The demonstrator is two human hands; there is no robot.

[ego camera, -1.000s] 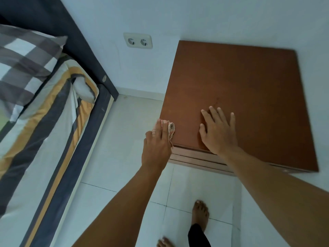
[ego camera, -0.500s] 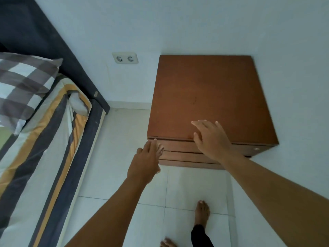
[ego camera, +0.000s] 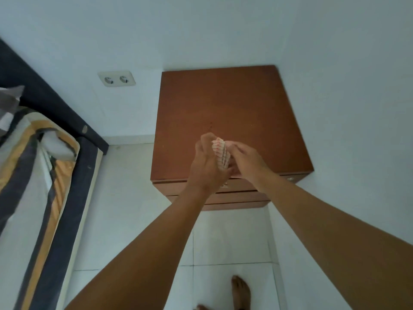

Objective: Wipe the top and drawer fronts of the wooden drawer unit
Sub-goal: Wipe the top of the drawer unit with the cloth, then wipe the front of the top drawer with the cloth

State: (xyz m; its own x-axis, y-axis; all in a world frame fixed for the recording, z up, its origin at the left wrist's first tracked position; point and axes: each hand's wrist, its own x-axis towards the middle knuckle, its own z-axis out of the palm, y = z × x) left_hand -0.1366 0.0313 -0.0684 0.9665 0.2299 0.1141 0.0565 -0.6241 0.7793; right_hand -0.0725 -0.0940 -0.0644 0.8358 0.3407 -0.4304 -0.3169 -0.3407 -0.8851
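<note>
Two-handed hold | left hand (ego camera: 206,170) and right hand (ego camera: 247,163) curl round folded, striped pale cloth (ego camera: 221,153) between them, above front edge of drawer unit (ego camera: 234,104) | smooth reddish-brown wood, square top, in white wall (ego camera: 223,30) corner

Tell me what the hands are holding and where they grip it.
A folded striped cloth, held between both hands: the left hand grips its left side, the right hand its right side.

left hand (ego camera: 206,166) + right hand (ego camera: 247,161) grip cloth (ego camera: 221,153) | over drawer unit (ego camera: 232,113)
</note>
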